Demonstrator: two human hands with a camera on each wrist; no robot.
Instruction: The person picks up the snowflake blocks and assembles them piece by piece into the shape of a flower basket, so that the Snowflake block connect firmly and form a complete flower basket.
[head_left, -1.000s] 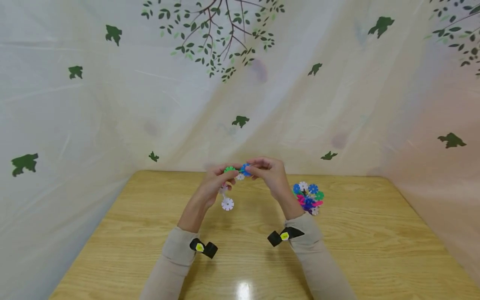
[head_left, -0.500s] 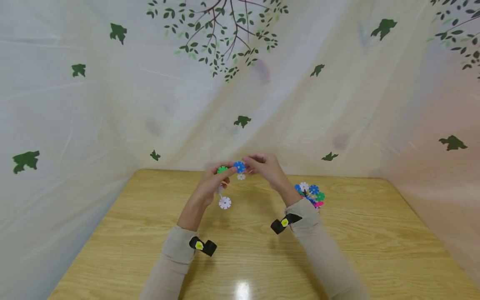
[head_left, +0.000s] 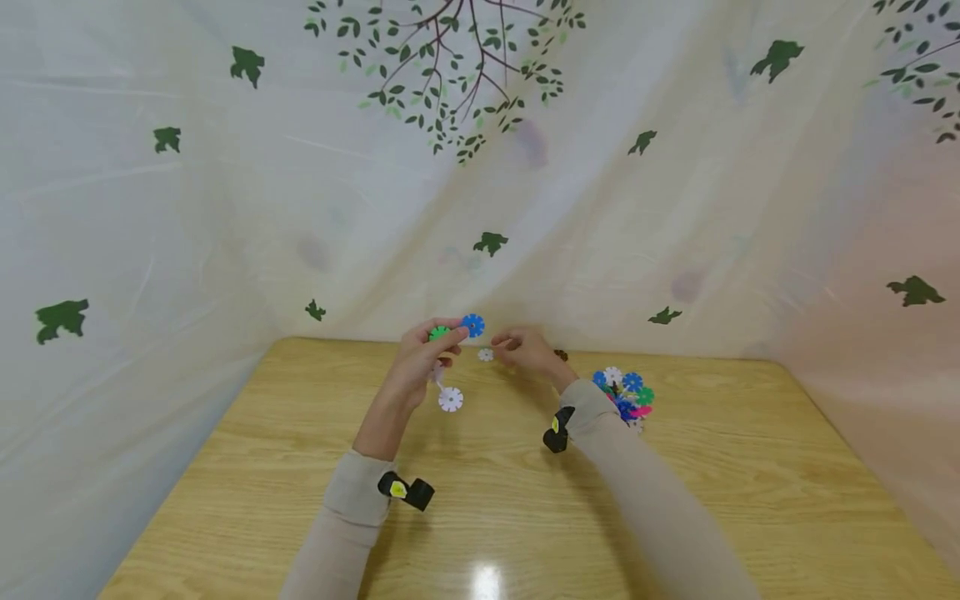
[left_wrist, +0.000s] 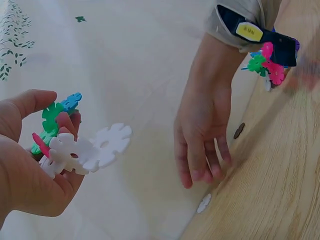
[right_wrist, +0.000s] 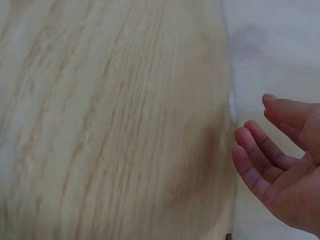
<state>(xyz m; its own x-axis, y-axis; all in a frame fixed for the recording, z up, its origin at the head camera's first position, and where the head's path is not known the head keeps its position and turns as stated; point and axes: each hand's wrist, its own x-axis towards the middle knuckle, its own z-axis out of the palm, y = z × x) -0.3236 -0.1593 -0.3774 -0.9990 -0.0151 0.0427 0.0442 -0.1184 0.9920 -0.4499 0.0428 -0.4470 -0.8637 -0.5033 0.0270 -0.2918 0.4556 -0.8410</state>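
Note:
My left hand [head_left: 411, 362] holds a linked string of plastic snowflake discs between thumb and fingers. In it are a green disc [left_wrist: 51, 118], a blue disc [head_left: 472, 325], a pink disc [left_wrist: 41, 145] and white discs [left_wrist: 106, 145], the white ones hanging lowest. My right hand [head_left: 531, 352] holds nothing; its fingers are loosely bent above the table's far edge. Close to its fingertips lies a loose white disc [head_left: 486, 355], which shows as a thin sliver in the right wrist view. The fingers do not appear to touch it.
A brown disc [head_left: 561, 355] lies at the far edge, partly behind my right wrist. Beyond the right forearm stands a cluster of joined colourful discs [head_left: 636, 398] on the wooden table [head_left: 480, 483]. A pale printed curtain [head_left: 390, 250] hangs right behind the table.
My right hand has let go of the blue disc and lowered toward the loose white disc. My left hand has shifted slightly left, keeping the string of discs. The brown disc has come into view.

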